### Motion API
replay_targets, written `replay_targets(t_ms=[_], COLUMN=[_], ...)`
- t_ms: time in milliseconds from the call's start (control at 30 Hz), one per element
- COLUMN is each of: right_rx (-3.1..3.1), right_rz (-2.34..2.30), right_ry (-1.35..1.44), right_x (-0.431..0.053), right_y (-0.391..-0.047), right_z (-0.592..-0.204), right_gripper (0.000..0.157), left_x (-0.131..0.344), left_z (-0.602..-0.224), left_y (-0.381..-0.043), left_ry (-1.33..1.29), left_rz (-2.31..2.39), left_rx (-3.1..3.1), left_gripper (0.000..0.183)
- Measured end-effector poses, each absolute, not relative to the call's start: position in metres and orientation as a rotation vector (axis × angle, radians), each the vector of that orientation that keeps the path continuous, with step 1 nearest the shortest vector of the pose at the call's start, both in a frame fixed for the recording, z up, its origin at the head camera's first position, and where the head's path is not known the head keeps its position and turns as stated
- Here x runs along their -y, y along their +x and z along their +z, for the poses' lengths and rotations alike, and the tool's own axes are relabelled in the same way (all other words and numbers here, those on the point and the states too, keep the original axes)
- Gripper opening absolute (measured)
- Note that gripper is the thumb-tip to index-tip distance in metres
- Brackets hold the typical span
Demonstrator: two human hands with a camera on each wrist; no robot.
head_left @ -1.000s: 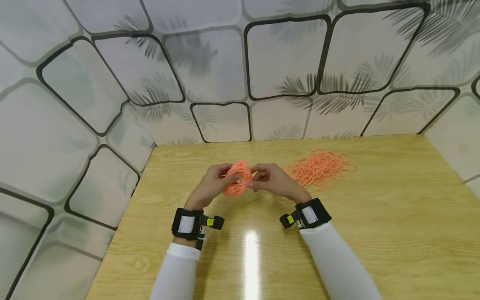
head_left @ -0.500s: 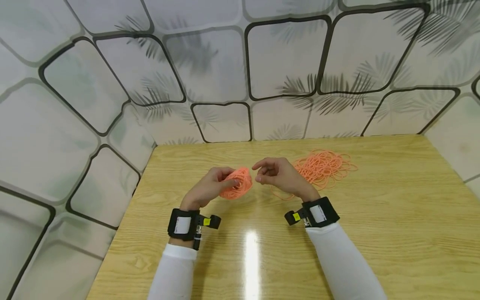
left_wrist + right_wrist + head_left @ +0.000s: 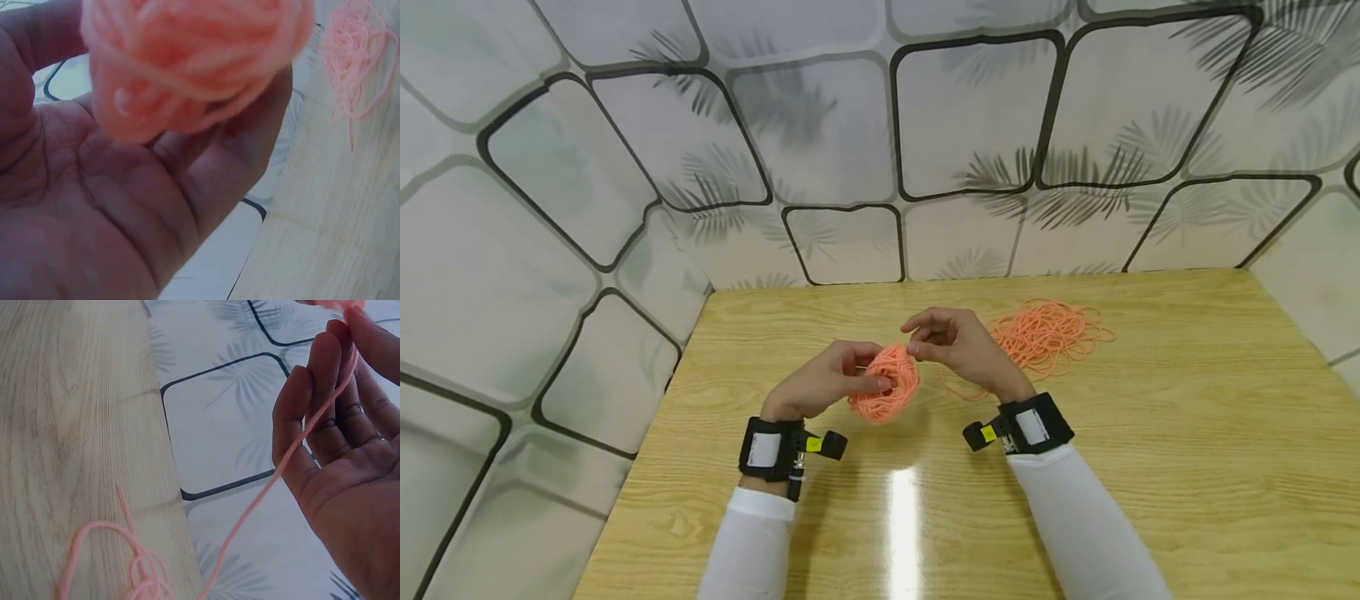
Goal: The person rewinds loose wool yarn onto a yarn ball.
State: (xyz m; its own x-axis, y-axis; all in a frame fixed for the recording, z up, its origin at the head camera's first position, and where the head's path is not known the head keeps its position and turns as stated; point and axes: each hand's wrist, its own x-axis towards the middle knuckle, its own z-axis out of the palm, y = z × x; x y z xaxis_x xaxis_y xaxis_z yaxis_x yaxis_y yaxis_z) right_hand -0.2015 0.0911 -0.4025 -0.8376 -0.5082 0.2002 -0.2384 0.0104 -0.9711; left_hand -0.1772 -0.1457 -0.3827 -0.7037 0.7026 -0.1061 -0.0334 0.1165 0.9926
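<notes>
In the head view my left hand (image 3: 820, 382) grips a coral-orange yarn ball (image 3: 897, 392), wound like a ring, with the thumb in its central hollow. From the left wrist view, the ball's strands (image 3: 194, 69) sit between thumb and curled fingers above the palm. My right hand (image 3: 958, 343) is at the ball's upper right edge, thumb and fingers pinching the yarn. A single yarn strand (image 3: 262, 490) runs along its fingers up to the thumb tip in the right wrist view. The loose yarn pile (image 3: 1047, 333) lies on the table just beyond the right hand.
The light wooden table (image 3: 1150, 467) meets a patterned wall (image 3: 970, 108) at the back and another on the left. A loop of loose yarn (image 3: 962, 392) trails from the pile under the right wrist. Both wrists wear black camera straps.
Half a second ago the right hand stood apart from the ball; now its fingertips are at the ball's edge. The left hand has turned the ball and brought it slightly right and nearer.
</notes>
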Motion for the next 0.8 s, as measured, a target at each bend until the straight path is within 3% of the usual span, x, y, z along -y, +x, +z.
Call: replay_targets(t_ms=[433, 600, 800], right_rx=[-2.078, -2.14, -2.253], right_rz=[-1.955, -1.889, -1.754], right_ry=[-0.785, -0.814, -0.842], right_x=[-0.082, -0.075, -0.067], right_y=[-0.199, -0.199, -0.196], right_z=[-0.412, -0.42, -0.424], right_gripper=[0.025, 0.021, 0.027], left_x=[0.145, 0.143, 0.138], left_z=[-0.384, -0.382, -0.381], left_y=[-0.174, -0.175, -0.178], left_ry=[0.687, 0.46, 0.157], left_rz=[1.823, 2.062, 2.272], left_rx=[-1.699, -1.641, -1.654], left_gripper=[0.033, 0.043, 0.051])
